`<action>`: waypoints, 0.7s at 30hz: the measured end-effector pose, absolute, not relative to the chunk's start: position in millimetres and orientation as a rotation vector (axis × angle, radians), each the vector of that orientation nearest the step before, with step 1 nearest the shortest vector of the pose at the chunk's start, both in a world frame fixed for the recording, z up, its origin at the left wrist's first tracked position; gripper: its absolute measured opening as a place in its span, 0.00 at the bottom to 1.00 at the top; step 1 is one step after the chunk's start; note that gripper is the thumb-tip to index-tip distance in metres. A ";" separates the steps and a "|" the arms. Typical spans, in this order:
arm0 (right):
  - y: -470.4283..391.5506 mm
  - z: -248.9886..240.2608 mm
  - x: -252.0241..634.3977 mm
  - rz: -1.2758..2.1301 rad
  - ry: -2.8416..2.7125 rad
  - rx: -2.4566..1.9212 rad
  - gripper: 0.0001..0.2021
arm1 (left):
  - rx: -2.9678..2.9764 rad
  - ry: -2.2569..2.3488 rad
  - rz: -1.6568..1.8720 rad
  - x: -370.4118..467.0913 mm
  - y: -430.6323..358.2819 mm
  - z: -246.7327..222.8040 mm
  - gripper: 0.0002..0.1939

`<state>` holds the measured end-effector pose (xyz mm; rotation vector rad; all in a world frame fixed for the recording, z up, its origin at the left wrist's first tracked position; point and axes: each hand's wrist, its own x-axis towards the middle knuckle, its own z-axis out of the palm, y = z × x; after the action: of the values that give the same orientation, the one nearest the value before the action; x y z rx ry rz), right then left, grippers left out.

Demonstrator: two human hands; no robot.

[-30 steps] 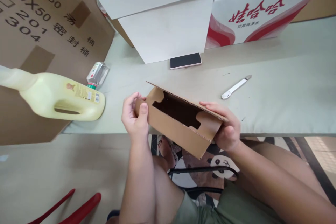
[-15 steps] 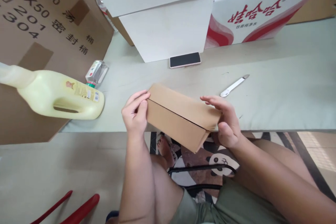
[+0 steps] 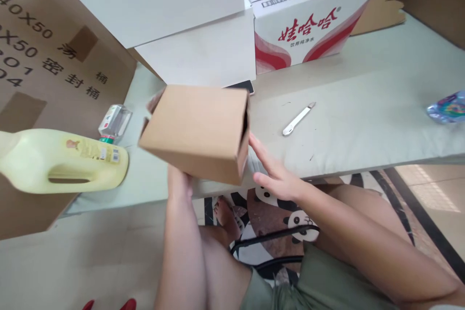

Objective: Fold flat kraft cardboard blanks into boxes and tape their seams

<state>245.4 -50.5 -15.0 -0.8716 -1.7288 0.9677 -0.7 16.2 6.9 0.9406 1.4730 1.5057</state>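
A small brown cardboard box [image 3: 198, 118] is held up and tilted over the front edge of the table, with flaps sticking out at its left end and a dark gap at its right end. My left hand [image 3: 180, 183] supports it from below; the box hides most of those fingers. Beside the right end, my right hand [image 3: 273, 174] is open, its fingers stretched out and the fingertips at the box's edge. I cannot tell whether they press on it. A white-handled knife [image 3: 298, 119] lies on the table to the right of the box.
Behind the box, a phone [image 3: 247, 87] is partly covered. White cartons [image 3: 203, 53] and a red-and-white carton [image 3: 308, 34] stand at the back. On the left are a yellow jug [image 3: 90, 174], a clear bottle [image 3: 115, 123] and a large carton [image 3: 54, 53]. A plastic package [image 3: 448, 106] lies far right.
The box has been lifted and turned, so a broad face and its flapped end now show. My left hand has gone beneath it. My view has shifted to the right.
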 end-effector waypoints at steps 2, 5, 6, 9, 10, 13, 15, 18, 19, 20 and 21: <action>-49.1 -13.7 248.9 0.917 -1.714 -0.924 0.39 | 0.826 1.391 1.367 11.0 12.8 0.7 0.25; -48.1 -7.3 256.9 0.852 -1.684 -0.949 0.37 | 0.842 1.332 1.198 18.7 6.5 -5.3 0.41; -48.4 -4.6 259.6 0.830 -1.667 -0.941 0.36 | 0.877 1.327 1.106 18.9 4.0 -5.8 0.44; -49.6 3.2 266.1 0.769 -1.547 -0.940 0.30 | 0.981 1.250 0.726 17.2 -3.9 -2.9 0.45; -49.9 5.3 267.8 0.755 -1.494 -0.952 0.26 | 1.022 1.203 0.588 16.8 -6.1 -1.1 0.43; -49.2 9.7 272.4 0.729 -1.365 -1.009 0.15 | 1.161 1.116 0.287 16.7 -9.0 2.5 0.37; -47.7 10.9 274.7 0.722 -1.330 -1.039 0.11 | 1.237 1.130 0.239 15.7 -6.5 1.5 0.33; -45.5 11.2 274.5 0.743 -1.407 -1.033 0.12 | 1.326 1.314 0.521 10.3 1.6 -4.1 0.26; -44.9 11.3 272.7 0.753 -1.463 -1.013 0.13 | 1.351 1.408 0.716 7.9 4.5 -6.0 0.25; -44.4 11.4 269.9 0.765 -1.524 -0.984 0.14 | 1.375 1.486 0.934 5.5 7.0 -7.3 0.27; -44.0 11.8 266.3 0.774 -1.585 -0.940 0.15 | 1.409 1.527 1.151 3.5 9.0 -7.9 0.30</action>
<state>266.3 -44.0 11.8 -0.9403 -1.5853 0.7742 3.5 9.0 -7.9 1.4088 1.5265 1.1507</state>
